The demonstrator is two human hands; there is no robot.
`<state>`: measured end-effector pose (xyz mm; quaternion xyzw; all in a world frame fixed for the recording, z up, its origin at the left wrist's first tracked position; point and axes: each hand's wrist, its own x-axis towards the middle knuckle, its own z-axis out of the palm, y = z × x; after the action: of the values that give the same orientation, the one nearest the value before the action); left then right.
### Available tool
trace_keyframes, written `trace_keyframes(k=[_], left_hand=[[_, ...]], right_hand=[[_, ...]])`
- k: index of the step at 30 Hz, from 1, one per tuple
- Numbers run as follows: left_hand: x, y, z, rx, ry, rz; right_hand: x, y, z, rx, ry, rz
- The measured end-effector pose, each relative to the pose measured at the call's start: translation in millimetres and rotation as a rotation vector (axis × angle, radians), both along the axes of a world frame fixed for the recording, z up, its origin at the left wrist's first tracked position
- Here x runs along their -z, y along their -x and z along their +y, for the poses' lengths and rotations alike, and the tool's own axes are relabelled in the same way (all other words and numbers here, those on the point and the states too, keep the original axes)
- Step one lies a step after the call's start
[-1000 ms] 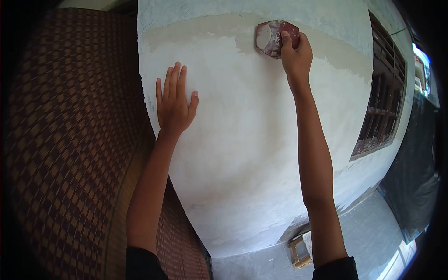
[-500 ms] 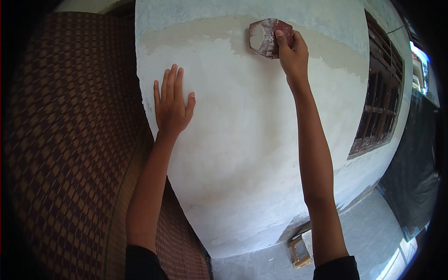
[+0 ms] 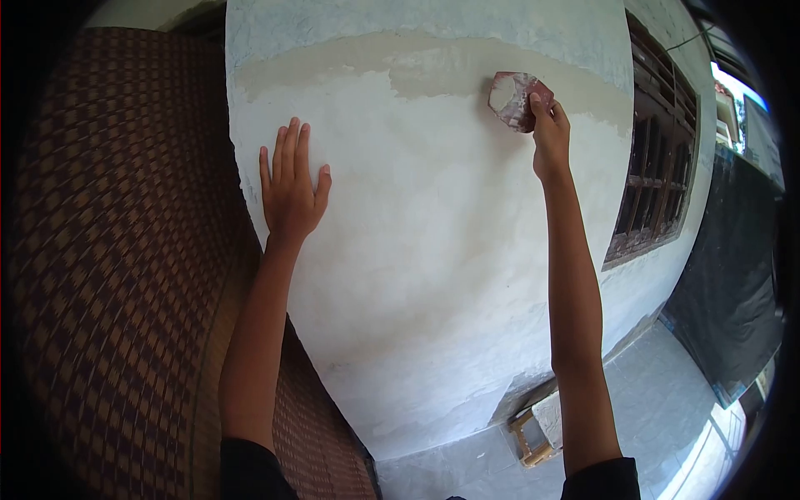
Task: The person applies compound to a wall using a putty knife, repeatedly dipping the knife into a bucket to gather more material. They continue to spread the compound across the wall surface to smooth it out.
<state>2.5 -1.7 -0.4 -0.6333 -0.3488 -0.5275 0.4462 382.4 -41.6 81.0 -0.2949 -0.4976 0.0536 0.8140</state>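
My right hand (image 3: 550,137) grips a reddish-brown, angular putty spreader (image 3: 508,93) smeared with whitish paste. Its thumb presses on the face turned to me, and the other fingers are mostly hidden behind. The spreader lies close against the wall (image 3: 408,217), at the lower border of a damp-looking grey-beige band (image 3: 442,67) that runs across the upper part. Further left, my left hand (image 3: 292,187) rests flat near the wall's left edge, fingers stretched upward and thumb out to the side, holding nothing.
A woven brown mat or screen (image 3: 125,233) fills the left side. To the right is a dark barred window (image 3: 654,167), with a black sheet (image 3: 721,275) beyond it. Below, a small wooden stool (image 3: 537,429) stands on the grey tiled floor (image 3: 642,417) by the wall's foot.
My right hand has moved the spreader right and downward along the wall. The left hand stays in place on the wall, while the whole view has shifted slightly.
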Motion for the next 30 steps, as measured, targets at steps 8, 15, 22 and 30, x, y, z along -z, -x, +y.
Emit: trace_keyframes(k=[8, 15, 22, 30], left_hand=[[37, -64, -18, 0.427, 0.068, 0.068], [140, -191, -43, 0.894, 0.345, 0.165], [277, -319, -69, 1.177, 0.995, -0.005], [460, -465, -125, 1.174, 1.433, -0.11]], right_hand=[[110, -44, -51, -0.332, 0.216, 0.413], [257, -117, -112, -0.349, 0.355, 0.627], [390, -191, -212, -0.156, 0.489, 0.874], [544, -326, -308, 0.051, 0.724, 0.95]])
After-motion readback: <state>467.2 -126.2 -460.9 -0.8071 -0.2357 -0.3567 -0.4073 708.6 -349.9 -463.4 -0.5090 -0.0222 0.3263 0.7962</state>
